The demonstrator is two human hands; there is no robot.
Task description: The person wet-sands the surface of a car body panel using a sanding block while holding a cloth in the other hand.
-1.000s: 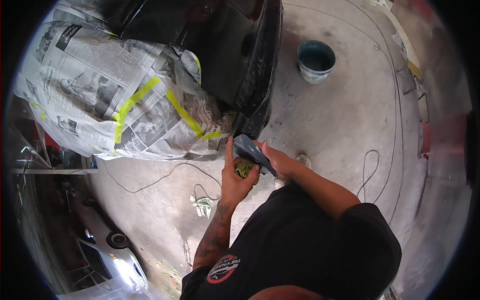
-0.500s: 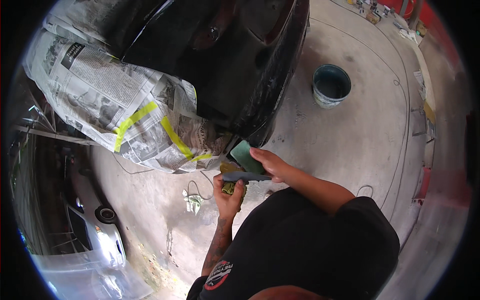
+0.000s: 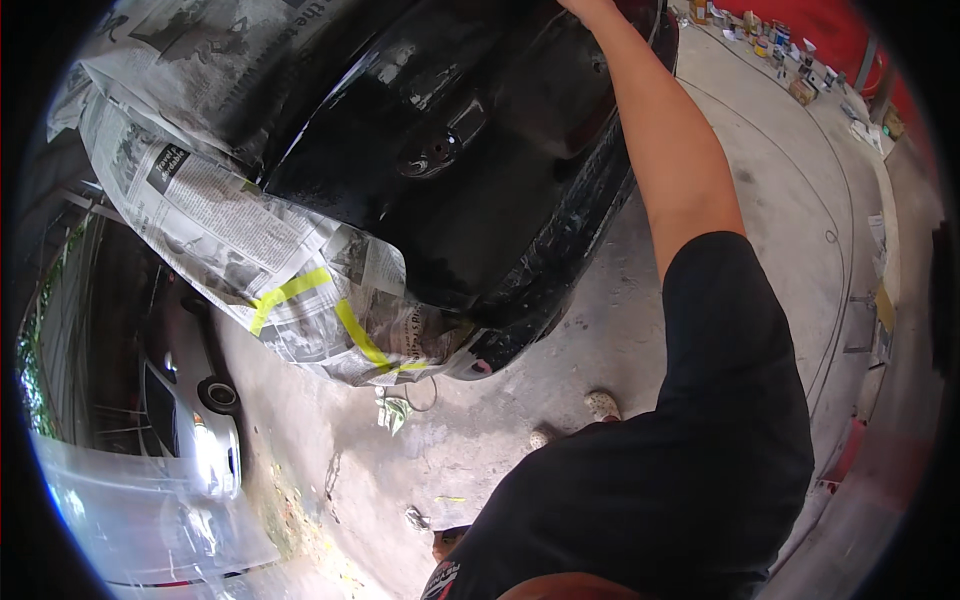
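Note:
My right arm reaches over a glossy black car body panel [image 3: 510, 190] with a handle recess in it. Only part of my right hand [image 3: 588, 6] shows at the upper edge of the view; its fingers and anything in them are cut off. My left hand [image 3: 449, 543] is low beside my body, mostly hidden by my shirt, and whatever it holds cannot be made out. Newspaper [image 3: 230, 225] covers the car's left side, held by strips of yellow masking tape [image 3: 360, 335]. The panel's lower corner stands bare beside the paper.
A crumpled green and white cloth [image 3: 393, 410] lies on the concrete floor [image 3: 510, 420] below the car. A silver car [image 3: 185, 420] is parked at the left. A cable [image 3: 838, 200] runs along the floor at the right. Cans and boxes [image 3: 780, 50] stand at the far right.
My right hand has left the green pad's former place by the lower corner and gone far up over the panel. My left hand has dropped toward my body. The bucket is out of sight.

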